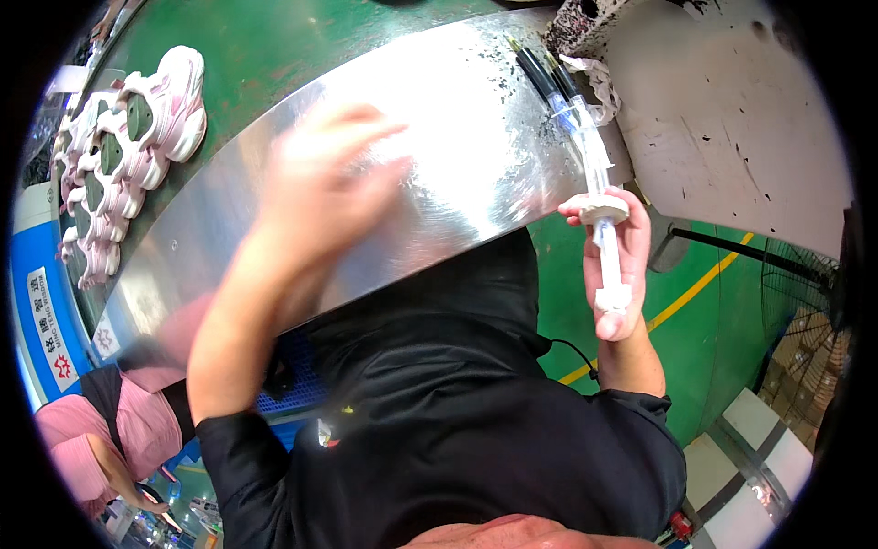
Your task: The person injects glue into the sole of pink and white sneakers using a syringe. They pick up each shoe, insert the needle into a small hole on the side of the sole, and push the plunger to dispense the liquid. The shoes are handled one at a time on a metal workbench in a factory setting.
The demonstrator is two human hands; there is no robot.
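Observation:
My right hand (631, 242) is closed around what looks like a large white and clear syringe (611, 261), at the right end of the metal table. Its wide flange lies by my fingers and its plunger end by the base of my thumb. The barrel points away from me, toward two dark slim tools (541, 80) with yellowish tips at the table's far edge. Over the middle of the shiny metal table (457, 174) is my left hand (334, 178), blurred by motion. Its fingers look stretched and apart, and nothing shows in them.
Several white and pink shoes (137, 137) stand in a row at the far left. A dark-speckled block (576, 27) and crumpled white paper (599, 82) sit at the table's far right. A person in pink (110, 421) is at lower left. A fan (805, 311) stands at right.

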